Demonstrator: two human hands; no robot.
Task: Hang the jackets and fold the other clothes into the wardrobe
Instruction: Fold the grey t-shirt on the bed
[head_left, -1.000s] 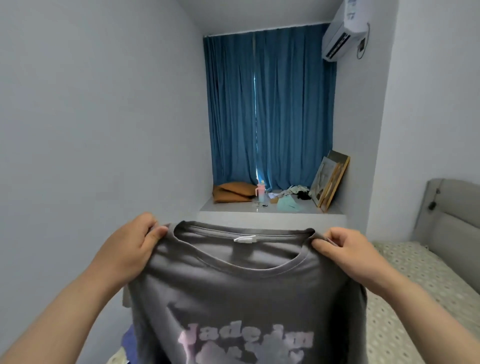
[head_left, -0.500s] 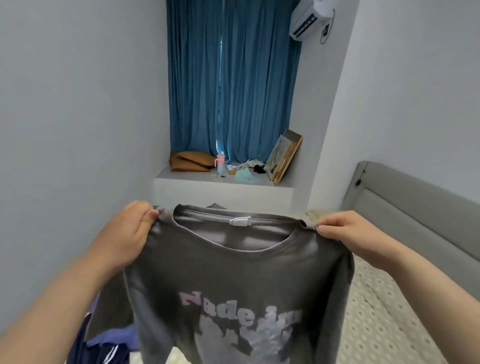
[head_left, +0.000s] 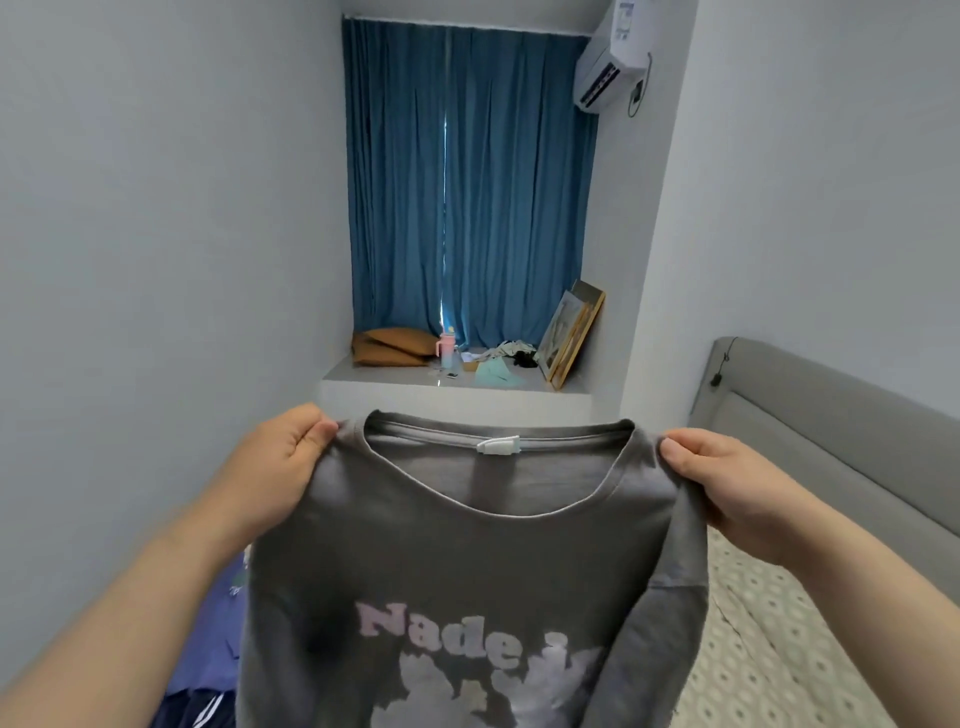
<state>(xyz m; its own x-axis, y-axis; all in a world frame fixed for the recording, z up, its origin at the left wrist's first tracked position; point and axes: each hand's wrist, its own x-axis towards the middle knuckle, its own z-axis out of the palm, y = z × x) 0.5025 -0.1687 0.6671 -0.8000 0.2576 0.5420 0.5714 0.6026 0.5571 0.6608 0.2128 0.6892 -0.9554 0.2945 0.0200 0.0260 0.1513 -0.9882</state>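
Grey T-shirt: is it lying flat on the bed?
No, the left hand and right hand pinch the grey T-shirt by its shoulders, so it hangs upright.

My view has turned right and dipped over the last second. The grey padded headboard (head_left: 831, 441) now runs along the right side, where only its end showed before. The grey printed T-shirt (head_left: 467, 545) sits higher in my picture, so more of its pale lettering shows. My left hand (head_left: 275, 467) and right hand (head_left: 727, 483) have drawn a little further apart, stretching the neckline. Low on the left, a purple garment (head_left: 218, 639) and a navy white-striped garment (head_left: 192, 709) have come into sight.
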